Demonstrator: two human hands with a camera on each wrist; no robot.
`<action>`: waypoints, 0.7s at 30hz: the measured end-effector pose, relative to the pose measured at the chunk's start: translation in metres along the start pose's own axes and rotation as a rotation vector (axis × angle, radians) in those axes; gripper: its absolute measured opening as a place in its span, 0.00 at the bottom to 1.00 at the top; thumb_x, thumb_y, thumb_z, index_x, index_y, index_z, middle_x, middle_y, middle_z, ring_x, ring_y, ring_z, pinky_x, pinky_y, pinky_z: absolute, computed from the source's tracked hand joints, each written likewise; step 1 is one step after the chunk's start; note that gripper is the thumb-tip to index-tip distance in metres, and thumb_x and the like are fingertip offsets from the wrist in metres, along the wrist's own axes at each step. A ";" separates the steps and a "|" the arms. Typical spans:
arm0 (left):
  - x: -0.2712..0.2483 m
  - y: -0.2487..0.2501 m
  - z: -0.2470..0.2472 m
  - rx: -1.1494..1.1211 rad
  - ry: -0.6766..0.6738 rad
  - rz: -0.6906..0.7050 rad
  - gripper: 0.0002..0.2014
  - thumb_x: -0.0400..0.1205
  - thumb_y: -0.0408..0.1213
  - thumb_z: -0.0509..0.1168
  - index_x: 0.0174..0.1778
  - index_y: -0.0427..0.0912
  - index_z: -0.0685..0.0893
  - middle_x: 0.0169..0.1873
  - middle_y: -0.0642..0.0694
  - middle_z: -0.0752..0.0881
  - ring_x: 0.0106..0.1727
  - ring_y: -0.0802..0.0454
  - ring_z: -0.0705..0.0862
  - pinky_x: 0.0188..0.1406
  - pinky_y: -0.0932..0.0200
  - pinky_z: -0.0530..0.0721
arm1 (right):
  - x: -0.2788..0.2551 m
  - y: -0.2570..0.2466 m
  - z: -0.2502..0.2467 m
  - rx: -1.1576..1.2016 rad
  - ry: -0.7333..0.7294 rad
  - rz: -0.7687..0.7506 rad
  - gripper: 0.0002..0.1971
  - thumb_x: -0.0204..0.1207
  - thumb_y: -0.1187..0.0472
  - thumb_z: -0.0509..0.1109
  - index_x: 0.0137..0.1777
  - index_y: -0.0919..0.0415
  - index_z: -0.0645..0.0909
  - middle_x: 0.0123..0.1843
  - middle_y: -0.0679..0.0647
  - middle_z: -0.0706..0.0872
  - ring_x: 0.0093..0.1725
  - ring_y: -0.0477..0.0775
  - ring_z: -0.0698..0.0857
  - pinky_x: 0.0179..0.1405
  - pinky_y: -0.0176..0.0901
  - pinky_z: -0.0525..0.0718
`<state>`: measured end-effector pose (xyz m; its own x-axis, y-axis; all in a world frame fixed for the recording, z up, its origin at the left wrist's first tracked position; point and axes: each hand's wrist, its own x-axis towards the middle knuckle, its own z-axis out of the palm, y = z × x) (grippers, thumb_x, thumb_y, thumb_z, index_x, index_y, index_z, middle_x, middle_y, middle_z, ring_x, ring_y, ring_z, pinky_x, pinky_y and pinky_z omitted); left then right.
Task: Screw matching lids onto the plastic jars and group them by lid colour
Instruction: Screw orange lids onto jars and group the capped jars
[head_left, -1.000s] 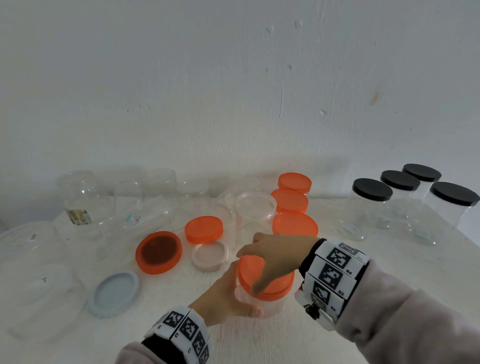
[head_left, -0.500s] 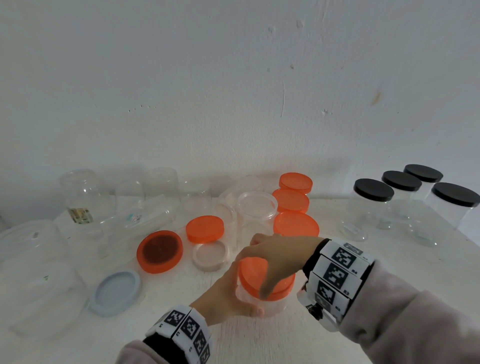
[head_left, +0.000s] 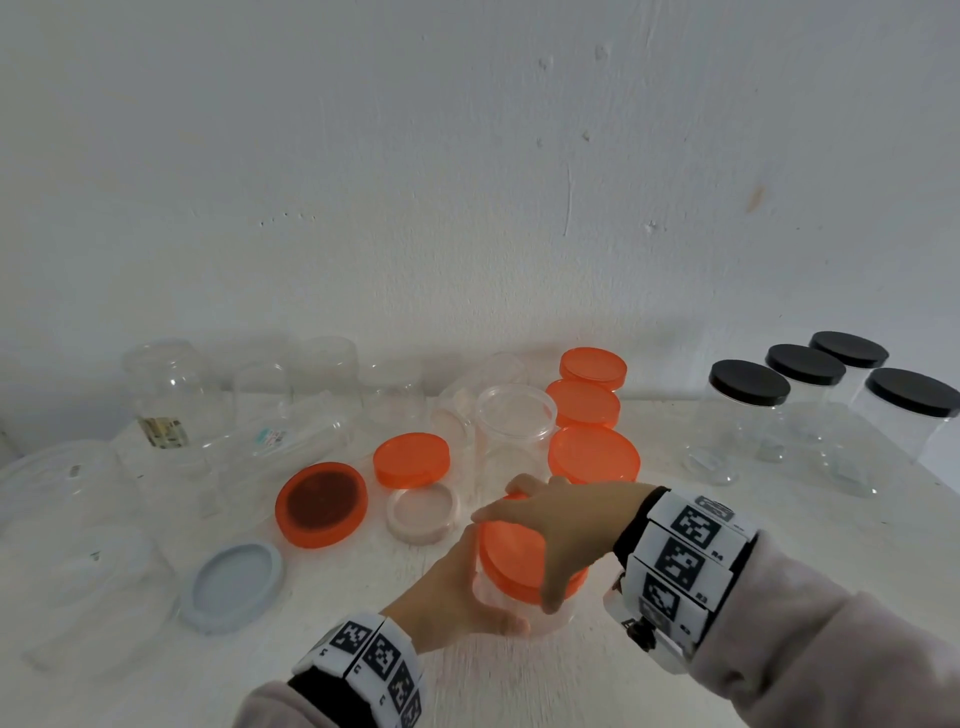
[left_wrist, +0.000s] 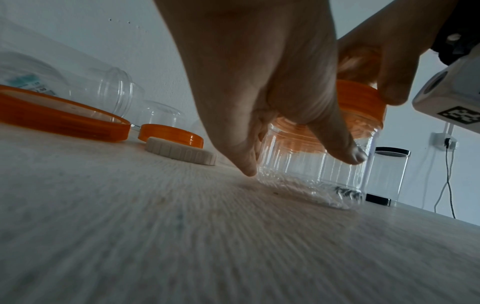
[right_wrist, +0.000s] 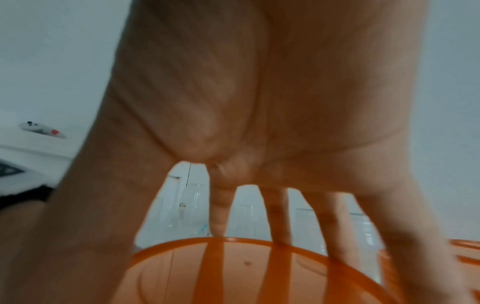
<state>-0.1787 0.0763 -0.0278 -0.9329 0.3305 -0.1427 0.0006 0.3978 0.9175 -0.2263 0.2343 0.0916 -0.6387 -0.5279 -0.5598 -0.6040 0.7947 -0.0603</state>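
A short clear plastic jar (head_left: 511, 597) (left_wrist: 311, 176) stands on the white table near the front. My left hand (head_left: 457, 597) (left_wrist: 272, 102) grips its side. An orange lid (head_left: 511, 553) (left_wrist: 358, 107) (right_wrist: 246, 267) sits on the jar's mouth. From above, my right hand (head_left: 561, 525) (right_wrist: 233, 123) grips that lid, with fingers and thumb curled over its rim. Three orange-lidded jars (head_left: 592, 454) stand in a row behind. Four black-lidded jars (head_left: 750, 384) stand at the right.
A large upturned orange lid (head_left: 322, 504), a smaller orange lid (head_left: 410, 460), a whitish lid (head_left: 422, 517) and a grey lid (head_left: 231, 587) lie to the left. An open clear jar (head_left: 514, 421) stands behind; more clear jars (head_left: 171, 395) crowd the back left. The wall is close behind.
My right hand has turned a little on the orange lid, its fingers shifting round the rim. The jar and my left hand stay in place.
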 end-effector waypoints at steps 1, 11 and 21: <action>0.000 0.000 0.000 -0.004 -0.002 -0.002 0.50 0.67 0.44 0.82 0.73 0.67 0.52 0.72 0.65 0.68 0.74 0.63 0.68 0.75 0.59 0.68 | 0.000 0.002 0.000 0.019 0.007 -0.004 0.52 0.62 0.44 0.81 0.77 0.25 0.48 0.79 0.45 0.58 0.75 0.60 0.64 0.63 0.65 0.77; 0.000 0.002 0.000 0.018 -0.005 0.017 0.49 0.68 0.44 0.81 0.75 0.64 0.53 0.70 0.69 0.67 0.69 0.74 0.68 0.62 0.76 0.68 | 0.007 -0.002 0.008 0.082 0.061 0.138 0.56 0.58 0.26 0.74 0.82 0.39 0.48 0.76 0.56 0.65 0.70 0.63 0.74 0.57 0.55 0.79; -0.001 0.003 0.000 -0.030 -0.010 0.034 0.51 0.68 0.40 0.81 0.75 0.66 0.51 0.73 0.64 0.68 0.74 0.68 0.68 0.70 0.67 0.69 | 0.001 -0.002 -0.004 0.032 0.027 -0.010 0.43 0.67 0.35 0.74 0.79 0.30 0.55 0.75 0.47 0.64 0.70 0.61 0.70 0.65 0.62 0.77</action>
<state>-0.1774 0.0772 -0.0251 -0.9291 0.3517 -0.1144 0.0215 0.3603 0.9326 -0.2277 0.2306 0.0942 -0.6455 -0.5435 -0.5366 -0.5953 0.7982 -0.0925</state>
